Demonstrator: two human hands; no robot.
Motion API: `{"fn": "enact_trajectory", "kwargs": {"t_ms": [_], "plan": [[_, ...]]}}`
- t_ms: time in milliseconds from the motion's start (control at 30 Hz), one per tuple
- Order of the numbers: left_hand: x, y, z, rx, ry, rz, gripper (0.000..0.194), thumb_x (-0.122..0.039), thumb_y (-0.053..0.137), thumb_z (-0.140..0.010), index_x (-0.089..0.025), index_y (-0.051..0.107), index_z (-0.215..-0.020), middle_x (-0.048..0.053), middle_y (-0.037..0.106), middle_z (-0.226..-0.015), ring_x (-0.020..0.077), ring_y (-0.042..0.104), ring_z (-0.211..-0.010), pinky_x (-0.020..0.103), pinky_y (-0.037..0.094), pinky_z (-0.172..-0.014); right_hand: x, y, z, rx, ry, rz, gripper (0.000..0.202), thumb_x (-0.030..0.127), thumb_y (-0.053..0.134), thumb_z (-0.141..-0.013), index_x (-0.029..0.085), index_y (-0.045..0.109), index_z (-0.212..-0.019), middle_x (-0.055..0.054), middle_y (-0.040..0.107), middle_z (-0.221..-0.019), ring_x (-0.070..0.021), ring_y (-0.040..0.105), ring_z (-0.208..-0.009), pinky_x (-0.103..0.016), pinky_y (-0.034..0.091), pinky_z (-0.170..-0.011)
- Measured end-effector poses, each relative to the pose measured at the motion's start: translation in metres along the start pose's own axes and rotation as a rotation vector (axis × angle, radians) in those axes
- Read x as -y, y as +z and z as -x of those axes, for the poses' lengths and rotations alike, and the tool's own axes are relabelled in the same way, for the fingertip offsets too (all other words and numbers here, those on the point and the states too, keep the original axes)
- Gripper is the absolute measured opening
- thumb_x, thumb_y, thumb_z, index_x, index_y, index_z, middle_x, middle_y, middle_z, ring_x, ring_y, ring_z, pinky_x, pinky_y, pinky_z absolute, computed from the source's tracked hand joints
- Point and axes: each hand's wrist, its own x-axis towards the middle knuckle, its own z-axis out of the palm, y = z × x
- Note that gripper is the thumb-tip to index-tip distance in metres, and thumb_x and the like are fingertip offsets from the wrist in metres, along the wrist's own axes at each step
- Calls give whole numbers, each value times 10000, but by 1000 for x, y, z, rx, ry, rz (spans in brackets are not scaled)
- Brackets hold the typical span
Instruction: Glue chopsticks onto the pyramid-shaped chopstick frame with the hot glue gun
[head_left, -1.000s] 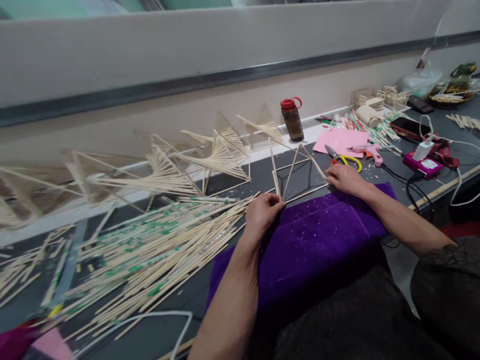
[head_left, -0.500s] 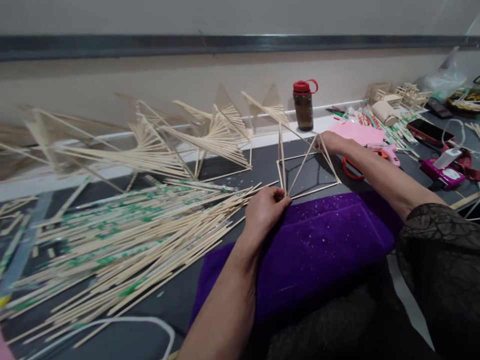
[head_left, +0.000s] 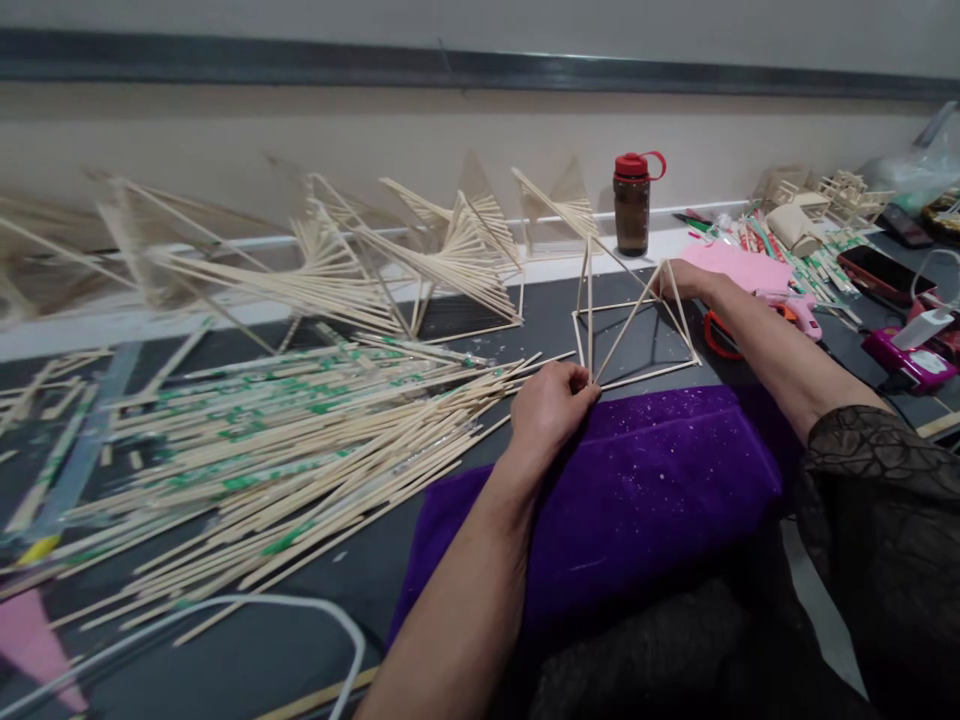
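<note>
Head view, and the left hand (head_left: 553,405) is pinched narrow, thumb and fingertips closed on the near-left corner of the frame (head_left: 628,326). Across from it the right hand (head_left: 681,280) reaches in by the frame's right-hand peak, its fingertips partly behind the thin rods; whether it grips or merely touches, I cannot tell.

The frame itself stands on the worktop (head_left: 247,665), just beyond the cloth (head_left: 645,500). So what have we got? A four-sided base, rods rising from it, a peak on the right: the outline looks built. No fan of rods fills it, though, and set against the fanned models (head_left: 454,265) lined up behind, I'd call this one an early stage, with the filling absent. Whether every joint is fixed is too small to see.

Out to the left, a big spread of sticks (head_left: 315,450), some bare, some in green-marked wrappers, and their tips come right up near the left hand: crowded there! On the other side the right forearm crosses in front of an orange handle (head_left: 720,338) and close by the pink glue gun (head_left: 804,312), partly hiding both. Further out, pink paper (head_left: 742,264), the red-capped bottle (head_left: 632,215) behind the frame, a phone (head_left: 885,272), and a white cable (head_left: 300,602) looping at near left.
</note>
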Motion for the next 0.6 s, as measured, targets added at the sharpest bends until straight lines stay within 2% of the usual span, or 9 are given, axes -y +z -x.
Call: {"fn": "enact_trajectory", "kwargs": {"t_ms": [133,267,600], "plan": [[0,0,0,1,10,-5,221,-329,601,-837,-210,749,-949,50,745,-976,216,656,-900,292,404,-706,-7,3,-5,24,46,-113,362,60,547,-764,50,769,-1050,-137,756,-918,-186,669,-807,-226,419,-638],[1,1,0,-4,-3,-3,237,-346,612,-836,-206,747,-971,53,744,-1000,220,654,-913,293,397,-704,-8,3,-6,39,82,-190,308,119,548,-794,44,784,-977,-135,741,-852,-171,648,-711,-242,416,-616],[1,2,0,-13,20,-14,221,-334,603,-838,-202,744,-944,40,737,-958,201,647,-874,292,386,-697,-6,1,-8,38,110,-202,324,113,549,-779,15,771,-994,-171,751,-895,-202,680,-764,-260,451,-637]]}}
